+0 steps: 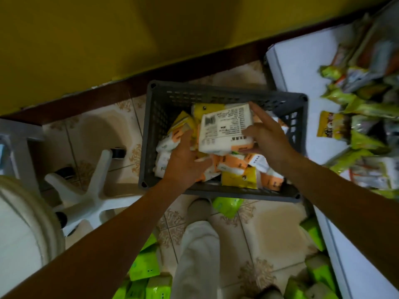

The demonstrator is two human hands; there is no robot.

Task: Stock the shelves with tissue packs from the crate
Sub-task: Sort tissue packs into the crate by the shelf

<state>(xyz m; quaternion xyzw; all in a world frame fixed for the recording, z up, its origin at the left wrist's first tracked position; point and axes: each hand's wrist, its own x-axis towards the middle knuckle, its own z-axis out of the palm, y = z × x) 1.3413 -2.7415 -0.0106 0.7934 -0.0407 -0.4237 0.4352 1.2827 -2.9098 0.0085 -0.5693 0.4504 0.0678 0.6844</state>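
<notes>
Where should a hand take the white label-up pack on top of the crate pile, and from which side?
By its two side edges, from above. The pack lies broad face up atop the pile in the crate, both edges exposed. The right hand pinches its right edge; the left hand is at the left one.

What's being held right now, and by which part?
Right hand pinches the white tissue pack at its right edge, above the crate. Left hand reaches under its lower-left corner; grip there unclear.

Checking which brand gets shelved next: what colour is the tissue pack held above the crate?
The tissue pack is white with black print, orange-edged; head view.
</notes>
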